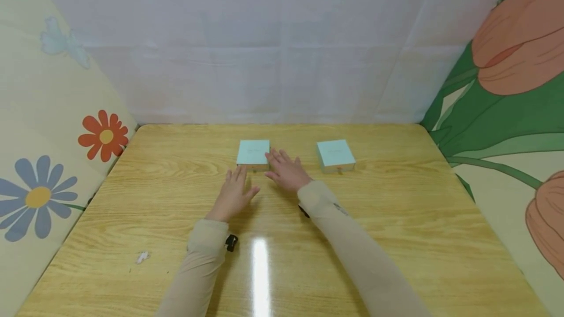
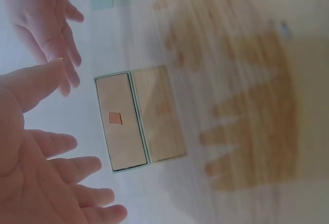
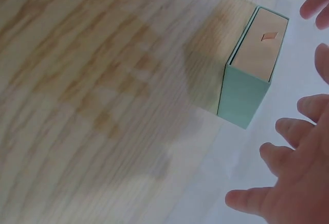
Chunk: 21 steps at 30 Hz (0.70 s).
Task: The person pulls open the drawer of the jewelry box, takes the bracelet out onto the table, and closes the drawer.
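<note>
Two light teal boxes stand on the wooden table. My left hand [image 1: 233, 194] reaches toward the left box [image 1: 253, 150], its fingers spread and the fingertips close to the box's front left corner. Over the front right corner of that same box, my right hand [image 1: 287, 170] has its fingers extended, overlapping the edge in the head view. Neither hand holds anything. The box's front [image 2: 123, 142] is a peach drawer panel with a small orange tab [image 2: 115, 118]. From the right wrist, its teal side [image 3: 245, 94] shows too.
The second teal box [image 1: 336, 150] sits to the right, slightly turned. A white scrap [image 1: 142, 257] lies at the front left of the wooden table [image 1: 396, 238]. A pale cloth [image 1: 282, 72] hangs behind, with floral panels on both sides. The glossy tabletop mirrors the hands and box.
</note>
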### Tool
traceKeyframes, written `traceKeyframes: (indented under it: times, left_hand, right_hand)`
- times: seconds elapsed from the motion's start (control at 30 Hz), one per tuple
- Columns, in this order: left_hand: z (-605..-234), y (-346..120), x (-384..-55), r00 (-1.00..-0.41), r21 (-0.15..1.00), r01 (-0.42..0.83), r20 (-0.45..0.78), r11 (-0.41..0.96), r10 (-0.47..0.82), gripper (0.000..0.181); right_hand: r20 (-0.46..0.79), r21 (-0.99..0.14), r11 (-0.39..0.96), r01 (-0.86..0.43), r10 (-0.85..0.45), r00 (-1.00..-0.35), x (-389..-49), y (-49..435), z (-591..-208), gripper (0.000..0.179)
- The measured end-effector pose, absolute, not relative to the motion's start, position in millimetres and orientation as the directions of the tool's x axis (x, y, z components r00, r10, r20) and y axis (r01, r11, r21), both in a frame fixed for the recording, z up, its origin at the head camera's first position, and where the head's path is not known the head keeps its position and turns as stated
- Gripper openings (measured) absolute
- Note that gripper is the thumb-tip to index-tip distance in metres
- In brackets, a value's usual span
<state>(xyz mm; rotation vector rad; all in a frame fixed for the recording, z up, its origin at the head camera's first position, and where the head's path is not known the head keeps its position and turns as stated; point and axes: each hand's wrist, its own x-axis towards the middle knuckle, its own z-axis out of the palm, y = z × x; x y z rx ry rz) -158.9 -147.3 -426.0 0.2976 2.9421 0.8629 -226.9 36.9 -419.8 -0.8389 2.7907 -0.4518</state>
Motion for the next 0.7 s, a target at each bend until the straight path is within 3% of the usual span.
traceKeyframes:
  times: [0.7]
  left_hand:
    - [-428,-146,-159,-0.981,0.546,0.147,-0.024,0.825,0.190,0.072]
  right_hand:
    - [-0.108,-0.334,0.789,-0.515,-0.575,-0.811,-243,20,-424,0.057]
